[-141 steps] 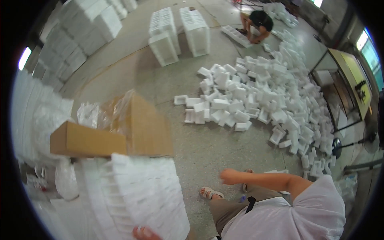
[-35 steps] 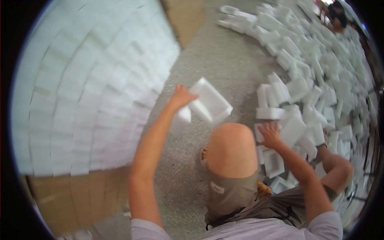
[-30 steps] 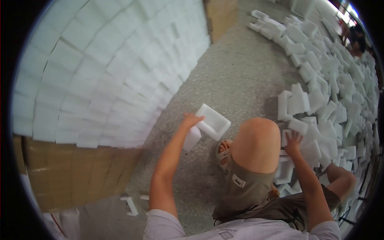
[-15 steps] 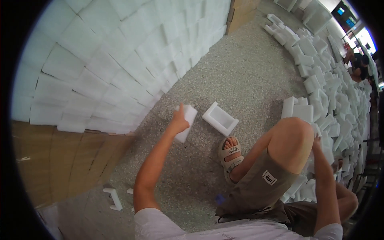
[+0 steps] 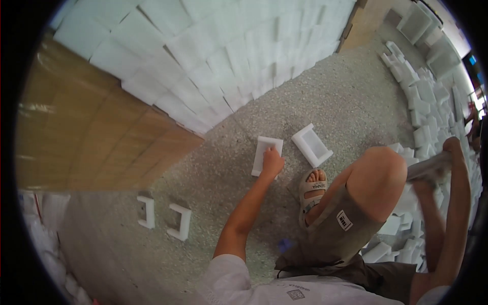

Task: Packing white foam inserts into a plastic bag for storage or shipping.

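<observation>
White foam tray (image 5: 265,154) lies under the left hand (image 5: 273,161); right hand (image 5: 426,179) grips a blurred foam piece (image 5: 429,166).

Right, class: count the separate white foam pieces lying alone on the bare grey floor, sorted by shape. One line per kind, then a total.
Rectangular foam trays: 2
Small foam brackets: 2
Total: 4

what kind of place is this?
Probably a packing or factory floor: a tall stack of white foam blocks on a cardboard box, loose foam pieces strewn over a speckled concrete floor, left hand pressing one foam tray.
</observation>
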Available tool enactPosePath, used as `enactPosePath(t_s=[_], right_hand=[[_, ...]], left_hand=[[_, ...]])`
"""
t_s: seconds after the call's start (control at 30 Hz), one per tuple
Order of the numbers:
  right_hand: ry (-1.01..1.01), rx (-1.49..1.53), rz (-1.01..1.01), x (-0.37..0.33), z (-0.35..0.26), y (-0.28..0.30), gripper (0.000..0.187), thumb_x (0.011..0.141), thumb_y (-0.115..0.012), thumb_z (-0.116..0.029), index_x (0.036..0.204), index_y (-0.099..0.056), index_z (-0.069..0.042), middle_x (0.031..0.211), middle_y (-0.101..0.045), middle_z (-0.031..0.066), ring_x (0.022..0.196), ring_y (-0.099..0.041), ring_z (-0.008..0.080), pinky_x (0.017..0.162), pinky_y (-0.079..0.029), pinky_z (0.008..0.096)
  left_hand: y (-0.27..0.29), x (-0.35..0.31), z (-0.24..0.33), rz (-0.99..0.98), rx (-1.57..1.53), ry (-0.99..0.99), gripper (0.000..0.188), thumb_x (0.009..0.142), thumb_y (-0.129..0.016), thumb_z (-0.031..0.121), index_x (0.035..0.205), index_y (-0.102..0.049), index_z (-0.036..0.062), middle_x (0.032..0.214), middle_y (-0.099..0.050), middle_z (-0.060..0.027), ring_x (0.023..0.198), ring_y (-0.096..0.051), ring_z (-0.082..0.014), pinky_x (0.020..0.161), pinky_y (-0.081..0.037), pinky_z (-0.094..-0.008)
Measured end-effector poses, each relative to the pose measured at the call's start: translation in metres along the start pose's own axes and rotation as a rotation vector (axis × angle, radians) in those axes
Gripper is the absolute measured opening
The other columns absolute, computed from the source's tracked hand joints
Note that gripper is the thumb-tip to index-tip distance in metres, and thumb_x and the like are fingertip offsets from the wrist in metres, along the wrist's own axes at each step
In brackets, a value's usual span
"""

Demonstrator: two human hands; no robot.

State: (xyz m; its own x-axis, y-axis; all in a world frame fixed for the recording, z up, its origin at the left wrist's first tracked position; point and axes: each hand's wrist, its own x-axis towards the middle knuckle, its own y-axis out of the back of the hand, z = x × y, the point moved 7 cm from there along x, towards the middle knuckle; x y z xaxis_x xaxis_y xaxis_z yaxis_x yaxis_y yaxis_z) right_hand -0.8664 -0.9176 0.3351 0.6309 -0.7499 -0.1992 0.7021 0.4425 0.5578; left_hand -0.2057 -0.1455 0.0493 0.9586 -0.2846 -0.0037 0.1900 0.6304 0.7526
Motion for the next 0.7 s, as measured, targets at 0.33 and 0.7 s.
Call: enactPosePath(t_s=[0.33,0.7], right_hand=[[0.168,0.333,0.289,0.321,-0.242,0.360,0.038,0.063,-0.070,-0.031,0.086,-0.064,-0.001,0.094,-0.062,0.0170,0.091,-0.060,0.0301,0.079,-0.048,0.0400],[0.783,0.796,0.011,-0.036,-0.762,0.555,0.050,0.073,-0.064,-0.039,0.107,-0.054,-0.004,0.102,-0.059,0.0173,0.094,-0.059,0.0302,0.079,-0.048,0.0388]], left_hand=[[0.052,-0.015,-0.042,-0.055,0.335,0.200,0.061,0.068,-0.072,0.027,0.115,-0.044,-0.0007,0.108,-0.052,-0.0176,0.099,-0.053,-0.0337,0.086,-0.044,-0.0434],[0.036,-0.055,-0.104,-0.065,-0.043,0.348,0.061,0.061,-0.074,0.019,0.110,-0.043,-0.0007,0.097,-0.059,-0.0237,0.093,-0.057,-0.0398,0.080,-0.046,-0.0449]])
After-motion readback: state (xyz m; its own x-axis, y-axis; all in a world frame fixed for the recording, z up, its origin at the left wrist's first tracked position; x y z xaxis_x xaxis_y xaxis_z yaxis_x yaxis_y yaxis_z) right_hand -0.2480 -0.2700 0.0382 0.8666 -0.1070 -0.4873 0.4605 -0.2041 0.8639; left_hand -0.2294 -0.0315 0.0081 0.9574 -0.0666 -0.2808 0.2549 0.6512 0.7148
